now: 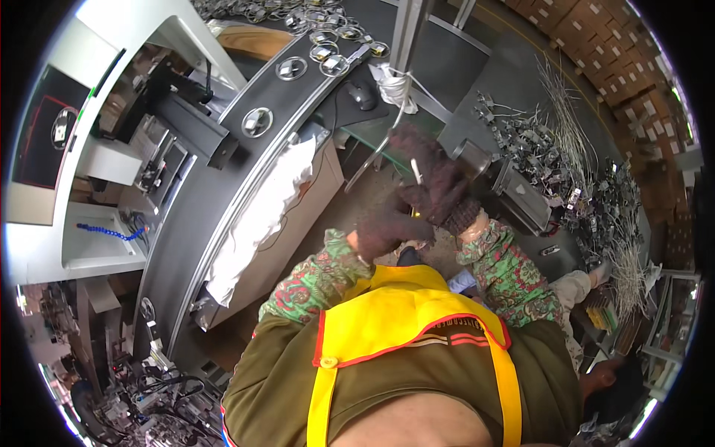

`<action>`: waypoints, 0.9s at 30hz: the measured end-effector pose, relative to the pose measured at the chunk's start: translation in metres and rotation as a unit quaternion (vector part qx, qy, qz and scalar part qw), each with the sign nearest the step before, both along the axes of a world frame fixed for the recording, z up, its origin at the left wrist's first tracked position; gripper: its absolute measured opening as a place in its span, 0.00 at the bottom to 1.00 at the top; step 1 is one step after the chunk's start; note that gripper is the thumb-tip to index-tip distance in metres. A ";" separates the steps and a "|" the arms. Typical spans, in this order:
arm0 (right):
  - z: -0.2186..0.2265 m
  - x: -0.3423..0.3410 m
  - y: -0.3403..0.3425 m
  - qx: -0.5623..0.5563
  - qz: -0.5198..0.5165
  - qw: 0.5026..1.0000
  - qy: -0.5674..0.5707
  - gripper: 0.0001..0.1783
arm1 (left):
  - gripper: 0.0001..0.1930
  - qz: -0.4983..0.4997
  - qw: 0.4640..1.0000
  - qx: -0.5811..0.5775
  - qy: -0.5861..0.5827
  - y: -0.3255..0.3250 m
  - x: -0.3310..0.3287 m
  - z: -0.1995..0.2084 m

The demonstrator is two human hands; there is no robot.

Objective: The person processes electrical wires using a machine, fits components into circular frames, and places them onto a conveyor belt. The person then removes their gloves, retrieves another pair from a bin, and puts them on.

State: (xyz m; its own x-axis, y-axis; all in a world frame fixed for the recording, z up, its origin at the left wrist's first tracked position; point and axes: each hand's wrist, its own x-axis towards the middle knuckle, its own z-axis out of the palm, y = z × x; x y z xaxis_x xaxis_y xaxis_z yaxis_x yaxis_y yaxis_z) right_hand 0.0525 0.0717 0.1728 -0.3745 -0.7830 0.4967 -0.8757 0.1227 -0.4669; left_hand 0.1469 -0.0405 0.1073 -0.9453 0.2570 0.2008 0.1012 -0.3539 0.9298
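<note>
Both my hands wear dark brown knitted gloves and come together in front of my yellow apron. My right hand is the farther one, its fingers bent around a thin grey cable that curves out to the left. A small white piece stands out against that glove; its kind is unclear. Close below, my left hand reaches right toward the right palm. Motion smears its fingers, and whether anything lies in them is hidden.
A curved dark conveyor on the left carries coiled cables. A black mouse lies beyond my hands, beside a metal post. At right is a big pile of cables with connectors; another person sits behind it.
</note>
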 end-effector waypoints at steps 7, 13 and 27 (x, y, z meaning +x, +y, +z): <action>-0.055 0.009 0.020 0.040 -0.005 0.989 -0.139 0.24 | 0.17 0.072 0.886 0.370 -0.271 0.009 0.059 0.009; -0.037 0.039 0.028 0.086 0.016 0.983 -0.159 0.22 | 0.18 0.384 0.869 -0.268 0.160 -0.001 0.047 -0.012; -0.001 0.038 -0.029 -0.084 0.087 0.846 -0.520 0.25 | 0.16 0.352 0.910 0.173 -0.136 -0.025 0.026 0.008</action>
